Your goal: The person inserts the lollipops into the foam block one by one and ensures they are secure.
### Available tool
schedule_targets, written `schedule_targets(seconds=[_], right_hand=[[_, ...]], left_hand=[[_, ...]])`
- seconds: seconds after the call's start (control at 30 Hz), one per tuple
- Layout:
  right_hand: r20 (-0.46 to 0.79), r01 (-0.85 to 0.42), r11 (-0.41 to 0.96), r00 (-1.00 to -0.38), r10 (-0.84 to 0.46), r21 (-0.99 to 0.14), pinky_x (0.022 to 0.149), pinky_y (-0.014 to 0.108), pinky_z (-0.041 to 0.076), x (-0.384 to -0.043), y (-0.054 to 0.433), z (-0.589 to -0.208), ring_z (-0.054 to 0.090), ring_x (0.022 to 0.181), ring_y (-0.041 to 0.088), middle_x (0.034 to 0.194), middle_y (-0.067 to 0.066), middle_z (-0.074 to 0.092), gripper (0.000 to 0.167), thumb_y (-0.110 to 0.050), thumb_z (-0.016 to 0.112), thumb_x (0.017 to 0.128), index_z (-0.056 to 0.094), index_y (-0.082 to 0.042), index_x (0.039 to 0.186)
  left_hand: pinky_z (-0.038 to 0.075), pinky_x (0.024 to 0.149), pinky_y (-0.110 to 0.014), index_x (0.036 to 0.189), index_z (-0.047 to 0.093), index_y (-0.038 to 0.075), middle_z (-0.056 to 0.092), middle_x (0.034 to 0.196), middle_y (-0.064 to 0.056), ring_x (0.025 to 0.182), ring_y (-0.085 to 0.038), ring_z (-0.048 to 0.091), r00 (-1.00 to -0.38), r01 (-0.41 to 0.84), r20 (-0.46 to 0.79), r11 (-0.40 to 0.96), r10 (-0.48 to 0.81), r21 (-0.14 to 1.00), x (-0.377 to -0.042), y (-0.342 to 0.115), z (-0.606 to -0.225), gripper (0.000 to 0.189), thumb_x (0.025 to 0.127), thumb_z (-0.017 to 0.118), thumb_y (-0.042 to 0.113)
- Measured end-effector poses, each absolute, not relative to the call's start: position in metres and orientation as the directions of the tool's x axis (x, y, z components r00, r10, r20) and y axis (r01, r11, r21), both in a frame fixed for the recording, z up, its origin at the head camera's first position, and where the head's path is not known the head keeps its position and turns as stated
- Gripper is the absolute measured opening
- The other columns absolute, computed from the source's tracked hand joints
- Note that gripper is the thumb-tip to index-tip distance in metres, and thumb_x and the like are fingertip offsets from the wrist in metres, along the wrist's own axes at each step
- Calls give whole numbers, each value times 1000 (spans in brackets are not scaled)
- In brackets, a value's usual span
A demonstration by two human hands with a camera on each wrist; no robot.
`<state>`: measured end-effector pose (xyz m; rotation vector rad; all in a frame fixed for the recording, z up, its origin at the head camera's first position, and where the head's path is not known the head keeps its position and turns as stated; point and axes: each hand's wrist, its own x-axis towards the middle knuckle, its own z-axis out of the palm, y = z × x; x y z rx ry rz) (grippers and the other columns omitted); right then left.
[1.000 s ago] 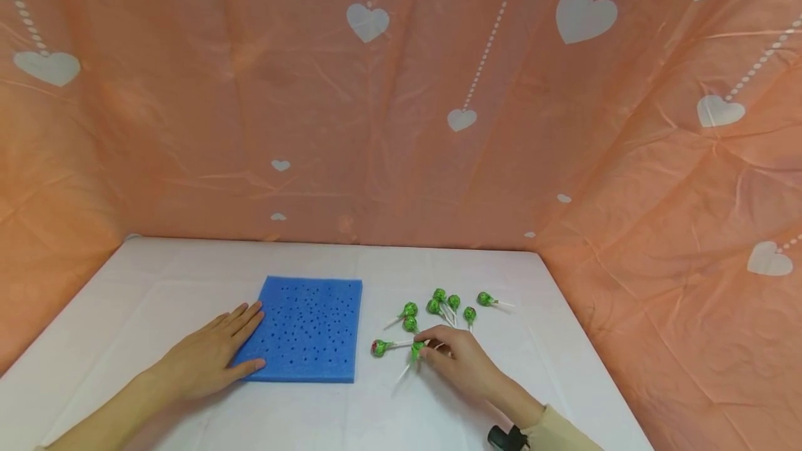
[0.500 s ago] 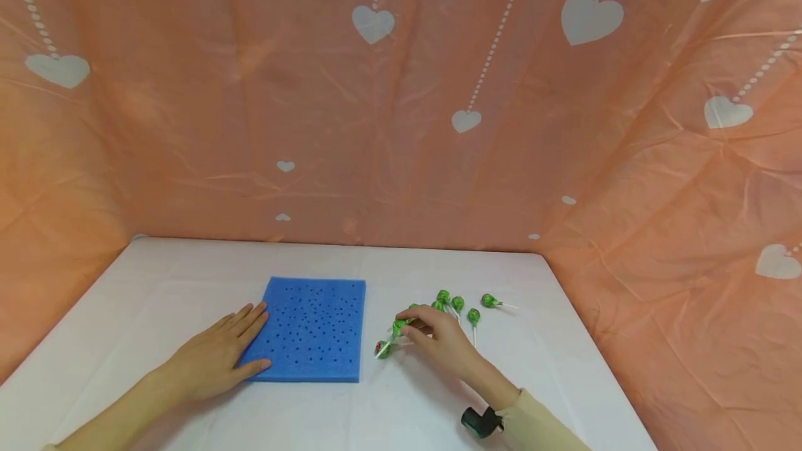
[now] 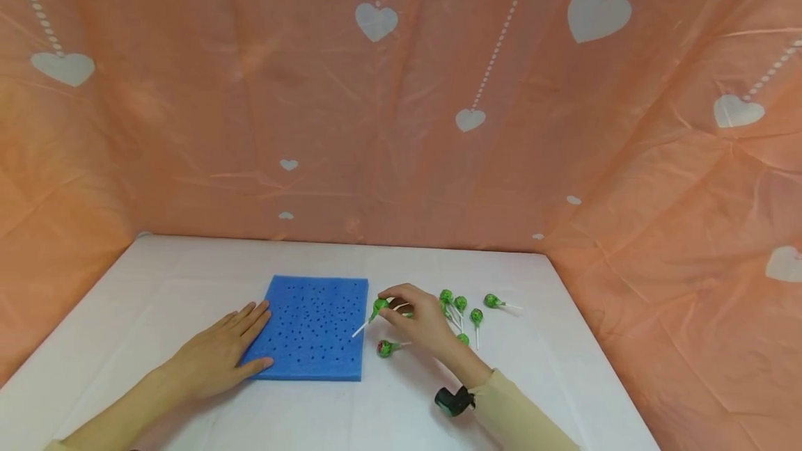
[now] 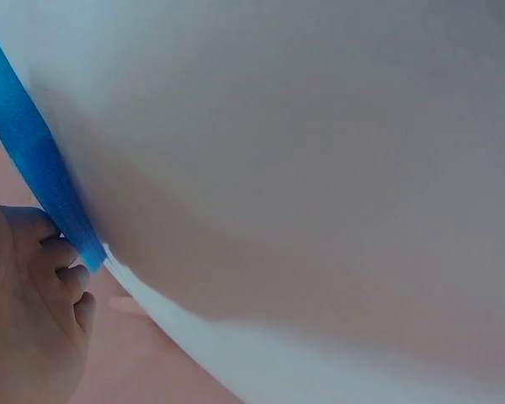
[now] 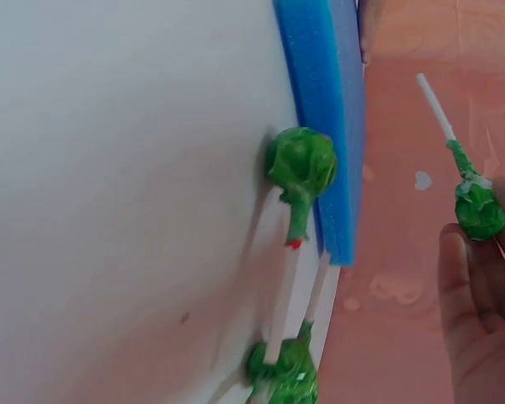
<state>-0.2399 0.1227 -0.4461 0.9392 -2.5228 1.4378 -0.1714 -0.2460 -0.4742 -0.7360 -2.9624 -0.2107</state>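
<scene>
A flat blue foam block with many small holes lies on the white table. My left hand rests along its left edge, fingers straight. Between thumb and fingers, my right hand pinches a green-wrapped lollipop by its candy end. The stick points down and left, over the block's right edge in the head view. In the right wrist view the held lollipop hangs clear of the table, stick outward. One more lollipop lies below the right hand, its candy toward the block.
Several green lollipops lie loosely to the right of the right hand, some partly hidden by it. One lollipop lies apart at the far right. An orange curtain with white hearts surrounds the white table.
My right hand has picked up the lollipop, lifting it and carrying it leftward to the block's right edge. The left hand has stayed on the block. The head view has shifted slightly.
</scene>
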Motion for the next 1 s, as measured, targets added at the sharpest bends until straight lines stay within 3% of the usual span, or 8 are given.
schedule_targets(seconds=[0.4,1.0], right_hand=[[426,-584,332,-791,-440,-741,85,26,62,-260,95,-434,72,100,25,115,10,72,26,-5,78,93,73,-2,119],[389,-538,350,-823,-414,-766,84,23,60,-287,51,-425,73,99,22,113,8,74,28,-10,80,92,75,-5,119]], left_hand=[[36,118,-60,150,48,-7,39,161,-26,148,-47,37,-879,475,109,872,464,118,-174,-247,-473,85,100,59,60],[37,118,-59,149,50,-9,40,160,-28,146,-49,39,-870,492,94,863,483,118,-175,-247,-472,83,100,60,58]])
